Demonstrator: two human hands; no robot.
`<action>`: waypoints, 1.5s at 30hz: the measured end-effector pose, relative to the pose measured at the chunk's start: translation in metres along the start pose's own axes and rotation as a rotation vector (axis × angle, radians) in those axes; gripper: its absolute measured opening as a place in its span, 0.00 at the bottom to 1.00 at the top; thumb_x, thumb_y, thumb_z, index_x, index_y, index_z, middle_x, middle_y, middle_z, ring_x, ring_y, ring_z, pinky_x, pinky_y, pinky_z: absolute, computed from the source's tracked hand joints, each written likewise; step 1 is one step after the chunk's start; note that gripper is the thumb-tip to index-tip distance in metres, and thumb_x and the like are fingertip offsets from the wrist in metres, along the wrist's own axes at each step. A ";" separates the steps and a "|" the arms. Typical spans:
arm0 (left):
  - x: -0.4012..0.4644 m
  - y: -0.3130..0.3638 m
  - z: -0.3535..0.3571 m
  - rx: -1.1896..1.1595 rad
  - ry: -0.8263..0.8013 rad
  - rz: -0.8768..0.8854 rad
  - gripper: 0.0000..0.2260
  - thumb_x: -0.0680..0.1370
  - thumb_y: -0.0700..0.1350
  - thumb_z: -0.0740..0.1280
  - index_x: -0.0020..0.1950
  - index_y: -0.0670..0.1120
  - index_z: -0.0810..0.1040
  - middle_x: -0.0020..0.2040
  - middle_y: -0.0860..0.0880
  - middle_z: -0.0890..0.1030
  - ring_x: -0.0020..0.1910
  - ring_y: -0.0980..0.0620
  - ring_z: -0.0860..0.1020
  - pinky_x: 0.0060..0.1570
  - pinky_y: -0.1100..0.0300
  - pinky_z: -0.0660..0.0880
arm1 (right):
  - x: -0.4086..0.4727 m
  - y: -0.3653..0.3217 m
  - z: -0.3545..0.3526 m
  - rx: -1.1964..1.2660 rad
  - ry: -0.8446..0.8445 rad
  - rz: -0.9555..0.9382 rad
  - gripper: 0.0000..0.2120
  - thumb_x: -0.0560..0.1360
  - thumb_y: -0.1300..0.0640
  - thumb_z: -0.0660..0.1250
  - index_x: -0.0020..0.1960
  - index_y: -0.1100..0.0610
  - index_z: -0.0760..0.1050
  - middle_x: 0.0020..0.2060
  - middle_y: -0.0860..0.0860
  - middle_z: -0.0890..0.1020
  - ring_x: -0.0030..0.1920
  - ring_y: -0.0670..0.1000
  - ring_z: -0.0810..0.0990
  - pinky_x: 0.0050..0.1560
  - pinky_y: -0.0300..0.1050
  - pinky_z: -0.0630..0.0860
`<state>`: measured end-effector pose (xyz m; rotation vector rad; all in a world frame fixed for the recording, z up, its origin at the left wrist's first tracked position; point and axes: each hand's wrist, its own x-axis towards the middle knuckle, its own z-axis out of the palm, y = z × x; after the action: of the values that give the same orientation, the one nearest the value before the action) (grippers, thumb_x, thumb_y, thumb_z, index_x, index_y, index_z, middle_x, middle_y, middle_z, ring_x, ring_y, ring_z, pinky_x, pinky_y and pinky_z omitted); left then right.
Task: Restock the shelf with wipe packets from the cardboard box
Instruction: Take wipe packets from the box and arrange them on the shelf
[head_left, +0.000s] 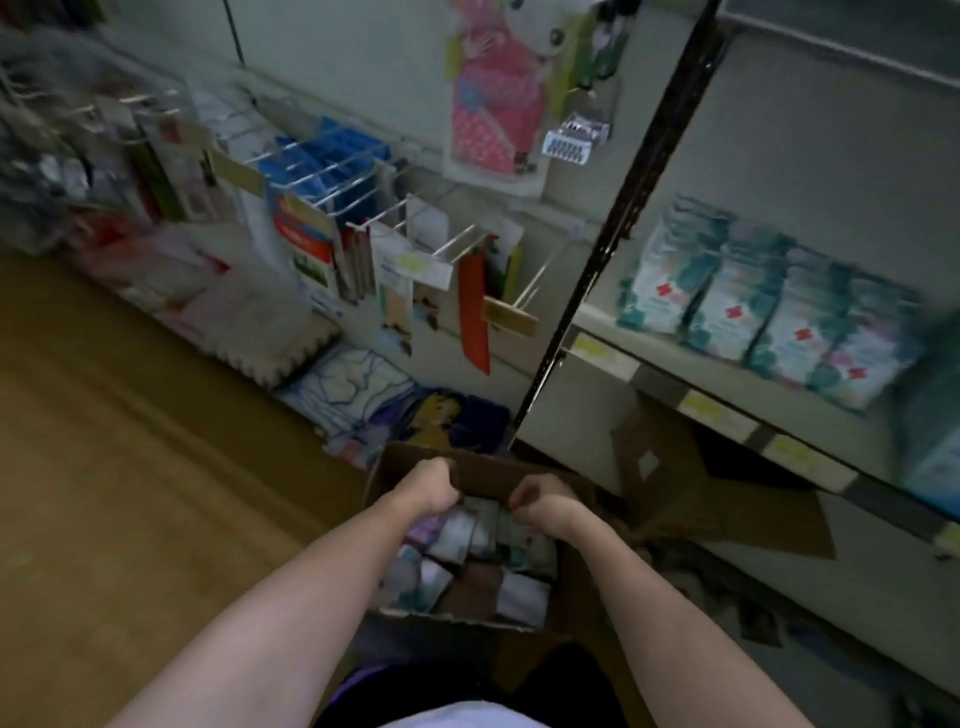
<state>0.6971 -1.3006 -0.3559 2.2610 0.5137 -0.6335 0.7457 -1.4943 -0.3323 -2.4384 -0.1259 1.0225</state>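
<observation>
Head view. The cardboard box stands open on the floor at six o'clock, below the person. Wipe packets lie jumbled inside it. The left hand is curled over the far flap of the box, gripping its edge. The right hand is curled likewise on that flap, just beside the left. At three o'clock the shelf carries a row of upright stocked packets. Peg hooks with hanging goods stand at eleven o'clock.
</observation>
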 end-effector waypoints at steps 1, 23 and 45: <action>0.004 -0.012 0.002 -0.019 -0.024 -0.010 0.19 0.76 0.46 0.67 0.66 0.41 0.75 0.59 0.42 0.80 0.54 0.43 0.79 0.44 0.59 0.73 | 0.004 0.000 0.009 -0.012 -0.026 0.020 0.08 0.73 0.61 0.70 0.40 0.49 0.77 0.42 0.49 0.80 0.47 0.52 0.81 0.48 0.46 0.80; 0.097 -0.130 0.123 -0.475 0.115 -0.613 0.14 0.83 0.47 0.58 0.67 0.44 0.71 0.62 0.43 0.78 0.61 0.44 0.76 0.56 0.56 0.71 | 0.159 0.021 0.129 -0.224 -0.123 -0.092 0.20 0.79 0.58 0.63 0.70 0.59 0.68 0.67 0.58 0.72 0.67 0.57 0.70 0.63 0.43 0.66; 0.142 -0.163 0.173 -1.406 0.200 -1.012 0.13 0.79 0.37 0.67 0.62 0.34 0.74 0.48 0.36 0.80 0.45 0.44 0.82 0.46 0.50 0.81 | 0.234 0.013 0.183 -0.714 -0.269 -0.223 0.19 0.79 0.49 0.63 0.67 0.54 0.66 0.61 0.58 0.75 0.60 0.58 0.76 0.57 0.52 0.75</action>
<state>0.6753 -1.2952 -0.6316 0.6249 1.5958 -0.2688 0.7847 -1.3694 -0.5993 -2.7738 -0.9792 1.3624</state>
